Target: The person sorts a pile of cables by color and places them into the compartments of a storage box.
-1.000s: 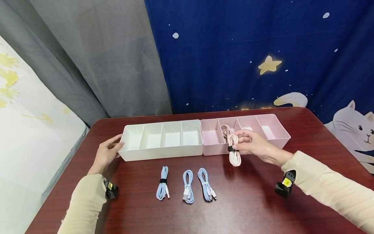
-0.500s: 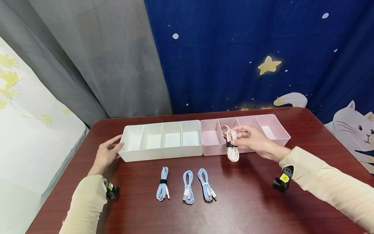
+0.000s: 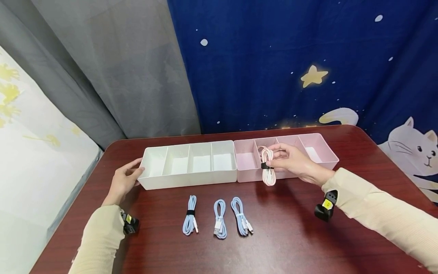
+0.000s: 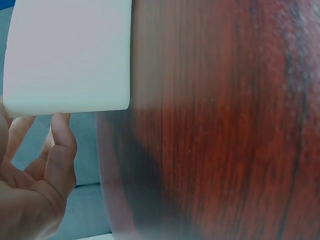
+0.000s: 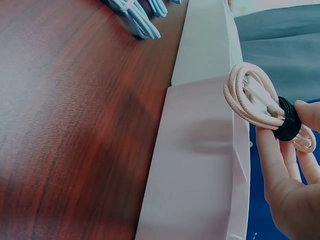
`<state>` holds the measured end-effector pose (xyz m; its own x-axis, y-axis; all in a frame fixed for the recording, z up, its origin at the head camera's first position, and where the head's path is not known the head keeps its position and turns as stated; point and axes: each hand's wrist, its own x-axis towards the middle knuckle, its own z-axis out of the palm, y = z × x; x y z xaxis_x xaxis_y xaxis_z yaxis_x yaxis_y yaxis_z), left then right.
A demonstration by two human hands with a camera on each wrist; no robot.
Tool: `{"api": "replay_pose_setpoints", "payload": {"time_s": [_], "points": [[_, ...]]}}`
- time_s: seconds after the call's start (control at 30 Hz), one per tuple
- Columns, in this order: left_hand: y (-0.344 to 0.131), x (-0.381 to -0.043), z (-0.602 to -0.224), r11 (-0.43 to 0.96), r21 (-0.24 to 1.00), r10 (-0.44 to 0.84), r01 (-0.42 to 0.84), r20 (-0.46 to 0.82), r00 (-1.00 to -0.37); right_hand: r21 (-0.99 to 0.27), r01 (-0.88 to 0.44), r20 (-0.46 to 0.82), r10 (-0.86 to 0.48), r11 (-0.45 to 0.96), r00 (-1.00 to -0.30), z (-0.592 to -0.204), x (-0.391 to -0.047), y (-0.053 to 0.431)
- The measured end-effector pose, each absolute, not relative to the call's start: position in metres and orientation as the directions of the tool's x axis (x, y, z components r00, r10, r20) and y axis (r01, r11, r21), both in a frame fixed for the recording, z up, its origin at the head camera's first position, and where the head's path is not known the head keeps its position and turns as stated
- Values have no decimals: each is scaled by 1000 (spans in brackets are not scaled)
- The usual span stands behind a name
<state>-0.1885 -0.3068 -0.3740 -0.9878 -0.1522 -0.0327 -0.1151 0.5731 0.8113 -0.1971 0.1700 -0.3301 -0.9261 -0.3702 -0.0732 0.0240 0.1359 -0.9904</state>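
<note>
In the head view my right hand (image 3: pixel 295 161) pinches a coiled pink charging cable (image 3: pixel 268 177) by its black strap, above the front wall of the pink divided box (image 3: pixel 246 176). The right wrist view shows thumb and fingers around the strap (image 5: pixel 287 120). Behind the held coil, part of another pink loop shows in the box's second compartment from the left, mostly hidden. My left hand (image 3: pixel 124 179) touches the left end of the white divided box (image 3: pixel 191 181); in the left wrist view its fingertips (image 4: pixel 61 120) rest against that end wall.
Three coiled light-blue cables lie on the brown table (image 3: pixel 280 243) before the boxes: a black-strapped one (image 3: pixel 190 216), a middle one (image 3: pixel 220 219) and a right one (image 3: pixel 242 216). The boxes stand end to end. Grey and blue curtains (image 3: pixel 260 68) hang behind the table.
My right hand has moved slightly left and up with the pink cable, now over the second compartment's front wall. The left hand, boxes and blue cables stay in place.
</note>
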Motion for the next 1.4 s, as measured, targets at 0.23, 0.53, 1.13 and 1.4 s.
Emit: {"api": "replay_pose_setpoints", "payload": {"time_s": [0.23,0.53,1.13,1.4], "points": [[-308,-190,-376,576,810,-152,-110,-27,-988,-992,-1,-48,-382,127,-923,-327,-201,165],[-308,-190,-376,574,813,-146,-99,-17,-989,-990,-17,-38,-377,139,-925,-325,-208,161],[-310,-191,-375,573,812,-142,-112,-36,-989,-984,25,-81,-317,176,-945,-323,-226,160],[-310,-190,-375,578,809,-138,-109,-35,-990,-988,11,-58,-311,152,-949,-325,-234,158]]}}
